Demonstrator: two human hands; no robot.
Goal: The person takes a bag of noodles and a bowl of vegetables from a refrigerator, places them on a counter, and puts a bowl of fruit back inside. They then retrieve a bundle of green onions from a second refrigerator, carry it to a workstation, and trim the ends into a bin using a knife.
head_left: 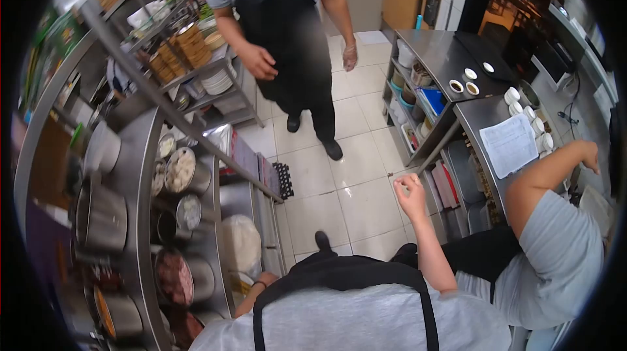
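Note:
My right hand is raised over the tiled floor, in front of my apron. Its fingers are curled in towards the thumb, and nothing shows in them. Low on the left, my left hand is beside the steel counter, with a dark band at the wrist; its fingers are hidden. Close to it is a large pale bag or covered tub. Metal pots stand on the shelf further left, one with reddish meat and one with pale pieces.
A person in a black apron stands on the floor ahead. Another person's bent arm is close on my right. A steel counter at the right bears small bowls and a paper sheet. Shelves with steamer baskets line the left.

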